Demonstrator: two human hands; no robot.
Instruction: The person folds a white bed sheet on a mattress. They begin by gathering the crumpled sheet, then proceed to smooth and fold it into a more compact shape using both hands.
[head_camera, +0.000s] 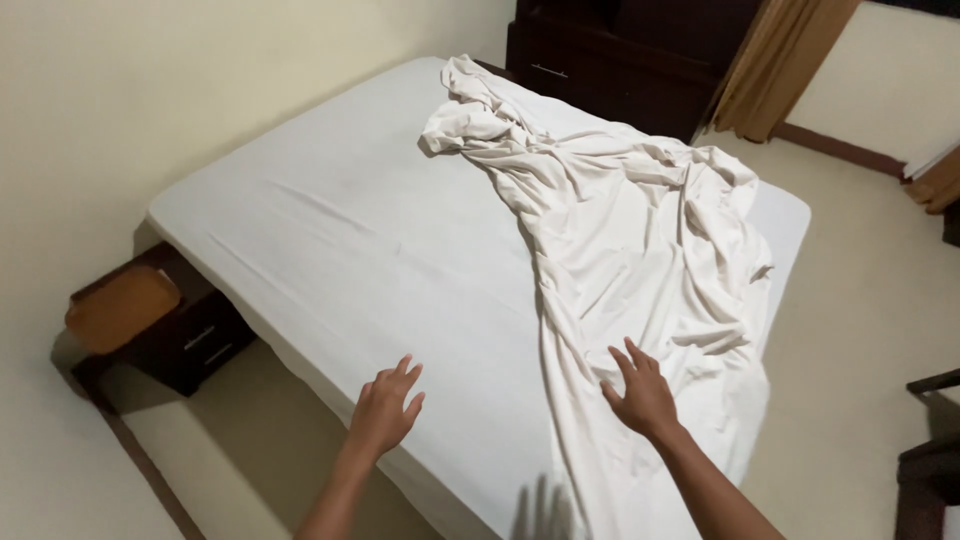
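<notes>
As we leaned over the mattress (330, 240), our left hand (384, 411) and right hand (642, 394) hovered with fingers spread wide, holding nothing, the right over the crumpled white sheet (620, 240) trailing from far to near.

Left grip (385, 410), right grip (642, 398): both forearms extended, fingers spread, palms down.

The room is dim and warm-toned, lit softly from above and somewhat from the right. The wide white fitted mattress (340, 240) is the brightest surface, without glare. The crumpled off-white cotton sheet (630, 240) shows soft grey shading in its folds. A faint shadow of fingers falls on the bed's near edge (between the two forearms). The dark wooden bedside cabinet (170, 330) and far wardrobe sink into murk. Edges bend slightly; detail is soft throughout.
</notes>
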